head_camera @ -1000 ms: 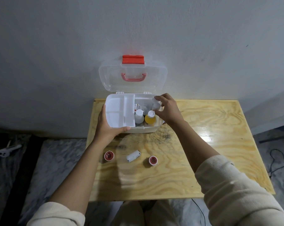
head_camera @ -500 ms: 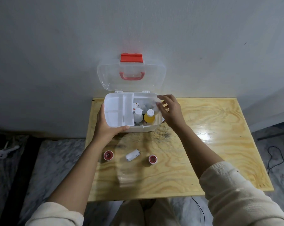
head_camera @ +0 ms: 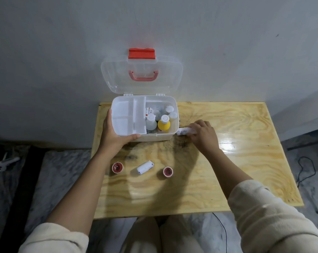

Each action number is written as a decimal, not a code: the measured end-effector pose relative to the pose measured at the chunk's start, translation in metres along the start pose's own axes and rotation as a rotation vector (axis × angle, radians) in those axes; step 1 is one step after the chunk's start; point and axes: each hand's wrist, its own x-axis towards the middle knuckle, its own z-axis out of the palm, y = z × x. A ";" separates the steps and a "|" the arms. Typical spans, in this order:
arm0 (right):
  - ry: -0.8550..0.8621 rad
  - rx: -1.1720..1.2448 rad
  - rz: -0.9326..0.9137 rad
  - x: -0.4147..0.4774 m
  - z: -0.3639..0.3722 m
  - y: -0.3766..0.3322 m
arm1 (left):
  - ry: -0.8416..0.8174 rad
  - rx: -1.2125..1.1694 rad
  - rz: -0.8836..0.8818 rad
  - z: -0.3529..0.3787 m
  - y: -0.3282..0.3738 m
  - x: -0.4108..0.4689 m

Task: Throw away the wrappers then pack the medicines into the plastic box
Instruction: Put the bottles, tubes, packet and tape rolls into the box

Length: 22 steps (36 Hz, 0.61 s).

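The clear plastic box (head_camera: 165, 136) stands open at the table's back edge, its lid (head_camera: 141, 77) with the red handle leaning on the wall. A white tray insert (head_camera: 128, 115) fills its left half; a yellow bottle (head_camera: 163, 124), a white bottle (head_camera: 151, 123) and other small bottles stand in the right half. My left hand (head_camera: 114, 134) grips the box's front left corner. Just right of the box, my right hand (head_camera: 203, 134) is closed on a white medicine tube (head_camera: 183, 132) lying on the table.
On the wooden table (head_camera: 236, 143) in front of the box lie a red-capped jar (head_camera: 117, 167), a white roll (head_camera: 145, 167) and a second red-capped jar (head_camera: 168, 171). A white object (head_camera: 3, 164) lies on the floor at left, a black cable (head_camera: 307, 169) at right.
My right hand left the box's right compartment, where it set a small bottle, and moved down to the table right of the box, closing on the white tube. My left hand stayed on the box.
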 end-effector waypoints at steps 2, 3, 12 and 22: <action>-0.004 0.026 0.014 -0.015 0.002 0.003 | -0.002 0.001 -0.006 -0.001 -0.001 0.001; -0.002 0.057 0.019 -0.024 0.004 0.003 | -0.005 0.000 -0.009 -0.002 -0.001 0.001; -0.132 0.165 -0.193 -0.069 0.023 -0.033 | 0.004 0.022 -0.020 -0.002 -0.004 0.003; -0.248 0.227 -0.354 -0.057 0.035 -0.098 | 0.009 0.048 -0.051 -0.002 -0.008 0.003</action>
